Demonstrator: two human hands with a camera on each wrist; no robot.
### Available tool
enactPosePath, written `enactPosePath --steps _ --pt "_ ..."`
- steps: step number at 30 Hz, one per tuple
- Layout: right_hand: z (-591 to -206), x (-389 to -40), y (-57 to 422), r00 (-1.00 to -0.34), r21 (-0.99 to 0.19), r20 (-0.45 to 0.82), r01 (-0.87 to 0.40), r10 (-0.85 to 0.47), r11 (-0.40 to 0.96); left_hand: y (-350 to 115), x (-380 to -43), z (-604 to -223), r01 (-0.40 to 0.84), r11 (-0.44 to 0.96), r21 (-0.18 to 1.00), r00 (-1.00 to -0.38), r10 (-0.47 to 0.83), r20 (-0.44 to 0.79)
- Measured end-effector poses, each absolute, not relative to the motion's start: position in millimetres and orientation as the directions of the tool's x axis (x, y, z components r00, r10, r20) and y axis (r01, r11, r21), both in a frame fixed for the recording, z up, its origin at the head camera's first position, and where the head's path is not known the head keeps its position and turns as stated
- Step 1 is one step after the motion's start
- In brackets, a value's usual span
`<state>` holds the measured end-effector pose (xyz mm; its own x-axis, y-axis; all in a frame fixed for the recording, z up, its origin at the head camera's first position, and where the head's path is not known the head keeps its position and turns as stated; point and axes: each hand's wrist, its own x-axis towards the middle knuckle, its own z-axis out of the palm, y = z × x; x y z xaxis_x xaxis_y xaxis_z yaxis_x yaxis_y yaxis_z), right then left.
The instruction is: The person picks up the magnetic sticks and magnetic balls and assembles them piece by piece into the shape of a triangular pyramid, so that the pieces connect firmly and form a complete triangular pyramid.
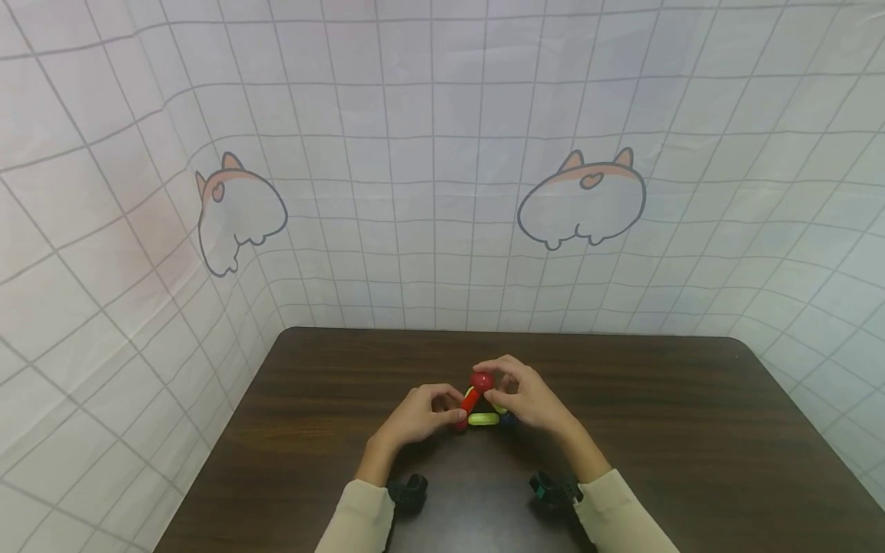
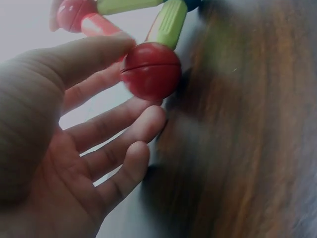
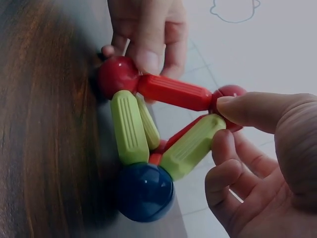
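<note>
A small pyramid-shaped frame of magnetic rods and balls stands on the dark table. My left hand (image 1: 418,415) pinches its lower left red ball (image 2: 151,72) between thumb and fingers, beside the end of a red rod (image 3: 174,92). The thumb and fingers of my right hand (image 1: 528,399) hold the top red ball (image 1: 482,381). A dark blue ball (image 3: 146,192) forms the near right corner. Yellow-green rods (image 3: 130,126) run from it to both red balls. More rods and part of another red ball show behind, partly hidden.
The dark wood-grain table (image 1: 311,369) has rounded far corners. Behind it hangs a white grid-patterned curtain (image 1: 429,192) with corgi drawings. Black bands (image 1: 409,491) sit at both wrists, below cream sleeves (image 1: 359,514).
</note>
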<state>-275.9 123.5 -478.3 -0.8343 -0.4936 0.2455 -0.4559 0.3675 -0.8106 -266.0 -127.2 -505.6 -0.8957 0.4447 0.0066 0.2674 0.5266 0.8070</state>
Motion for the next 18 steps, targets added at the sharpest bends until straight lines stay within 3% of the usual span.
enactPosePath --steps 7,18 --pt "-479 -280 136 -0.866 -0.810 0.121 -0.368 -0.485 0.455 -132 -266 -503 0.258 0.524 0.811 -0.886 0.463 -0.017" --pt "-485 -286 164 -0.817 -0.794 -0.083 -0.292 -0.571 0.533 -130 -267 -506 0.253 0.549 0.797 -0.902 0.432 -0.011"
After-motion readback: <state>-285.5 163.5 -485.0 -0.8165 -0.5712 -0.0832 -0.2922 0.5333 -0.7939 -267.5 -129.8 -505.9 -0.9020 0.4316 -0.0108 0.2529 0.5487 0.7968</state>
